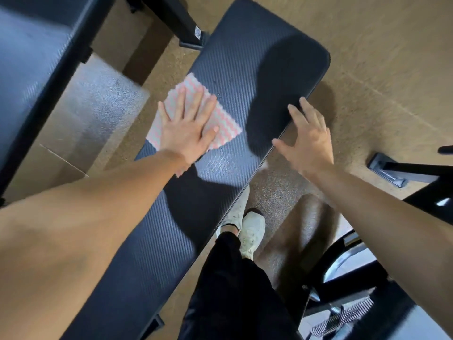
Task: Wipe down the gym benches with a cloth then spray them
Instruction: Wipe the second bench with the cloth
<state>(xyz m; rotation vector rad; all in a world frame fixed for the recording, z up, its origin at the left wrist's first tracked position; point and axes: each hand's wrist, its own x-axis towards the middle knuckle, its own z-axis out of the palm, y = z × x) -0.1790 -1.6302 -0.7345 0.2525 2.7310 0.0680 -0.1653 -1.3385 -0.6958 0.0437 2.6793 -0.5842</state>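
The left hand (186, 128) presses flat, fingers spread, on the cloth (220, 123) to wipe the bench (257, 69), while the empty, open right hand (308, 141) steadies its edge.

Left hand (187, 123) is flat, fingers straight and spread, pressing the pink-and-white striped cloth (221, 119) onto the black padded bench (257, 69) at its far long edge, one corner of the cloth hanging past it. A few droplets (219, 95) glisten on the bench just beside the cloth. Right hand (308, 141) is at the bench's near edge, fingers splayed; contact is unclear. Pale shoes (252, 231) stand on the floor (380, 57) beside the bench.
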